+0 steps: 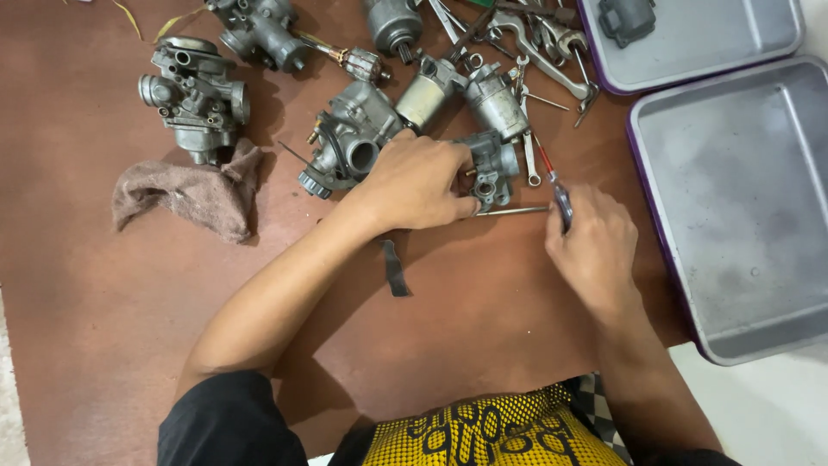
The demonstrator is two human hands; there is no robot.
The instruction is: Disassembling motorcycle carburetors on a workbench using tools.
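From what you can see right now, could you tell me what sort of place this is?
Probably a small engine repair bench. Several grey carburetors lie on the brown table, a heap of wrenches sits by the grey trays, and the left hand steadies a carburetor body while the right hand holds a screwdriver.

Bare counter (pixel 129 328) open below and left of both hands. Above them, passage blocked by carburetors (pixel 349 138) and wrench pile (pixel 535 43). Rag (pixel 194 194) lies left; trays (pixel 742 207) wall off the right.

Brown mat (pixel 103 328) with carburetors (pixel 194 95), rag (pixel 190 194), wrenches (pixel 535 47), trays (pixel 742 207).
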